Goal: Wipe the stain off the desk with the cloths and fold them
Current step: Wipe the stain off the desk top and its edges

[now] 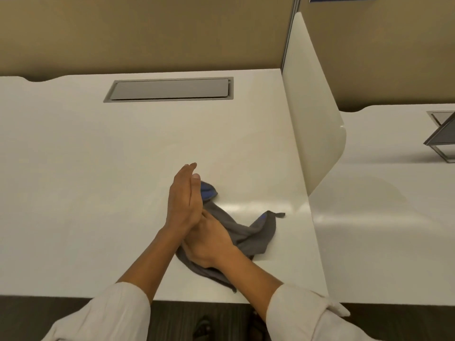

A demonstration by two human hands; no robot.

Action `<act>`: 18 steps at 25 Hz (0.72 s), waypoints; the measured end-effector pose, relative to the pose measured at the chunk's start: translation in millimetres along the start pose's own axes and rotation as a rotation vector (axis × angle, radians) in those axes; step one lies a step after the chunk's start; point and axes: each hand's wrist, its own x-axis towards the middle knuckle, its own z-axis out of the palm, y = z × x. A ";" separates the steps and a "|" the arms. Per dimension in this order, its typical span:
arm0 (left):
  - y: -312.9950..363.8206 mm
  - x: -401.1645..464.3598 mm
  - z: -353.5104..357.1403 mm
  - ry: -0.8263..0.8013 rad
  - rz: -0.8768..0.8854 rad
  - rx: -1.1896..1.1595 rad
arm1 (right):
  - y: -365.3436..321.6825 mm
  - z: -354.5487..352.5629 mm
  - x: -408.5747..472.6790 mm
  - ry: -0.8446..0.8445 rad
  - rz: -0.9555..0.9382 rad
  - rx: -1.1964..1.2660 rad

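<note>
A grey cloth [253,236] with blue patches lies crumpled on the white desk [98,168], near its front right. My right hand [209,244] rests on the cloth's near part with its fingers curled onto the fabric. The fingertips are hidden behind my left hand. My left hand [184,198] stands on its edge just above the right hand, fingers straight and together, thumb up, holding nothing. A blue corner of the cloth [208,190] shows right behind the left hand. I see no stain on the desk.
A grey cable-tray lid [170,89] is set into the desk at the back. A white divider panel [312,107] bounds the desk on the right, with a neighbouring desk [381,217] beyond it. The front edge runs just below my forearms.
</note>
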 end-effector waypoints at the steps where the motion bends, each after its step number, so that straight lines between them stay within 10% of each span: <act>1: -0.6 -0.3 -1.1 -0.021 -0.009 0.009 | -0.8 0.8 -11.1 -0.021 -0.027 -0.011; 18: -45.0 8.5 -30.5 -0.213 0.174 0.450 | 168.3 -67.4 -47.5 -0.057 0.564 -0.149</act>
